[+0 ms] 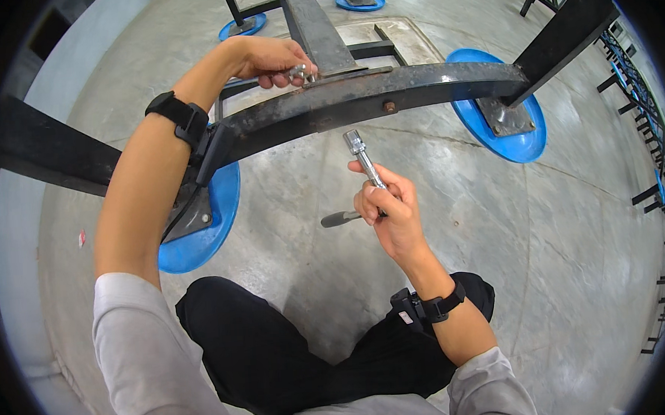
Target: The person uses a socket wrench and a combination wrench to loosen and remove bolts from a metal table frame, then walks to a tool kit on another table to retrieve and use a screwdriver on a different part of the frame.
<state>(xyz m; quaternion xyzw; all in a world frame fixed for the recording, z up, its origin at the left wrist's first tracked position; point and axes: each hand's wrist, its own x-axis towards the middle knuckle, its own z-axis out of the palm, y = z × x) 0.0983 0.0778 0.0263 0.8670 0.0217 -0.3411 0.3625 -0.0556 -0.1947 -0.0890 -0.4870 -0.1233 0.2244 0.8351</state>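
My left hand [274, 60] reaches over the black curved metal beam [453, 74]. Its fingers are closed on a silver wrench-like tool [296, 72], mostly hidden by the hand, close to the beam's top edge. Below the beam, my right hand [389, 202] grips a socket wrench [369, 166]. The shiny socket end points up toward the beam, apart from it, while the dark handle [339, 219] sticks out to the left. A rusty bolt head [390, 107] shows on the beam's near face, right of the socket.
Blue round seats [522, 146] with metal plates lie on the grey concrete floor [561, 271] at the ends of the black frame. A straight black bar [317, 28] runs away from the beam. More dark frames [638, 105] line the far right, and a wall [19, 254] stands left.
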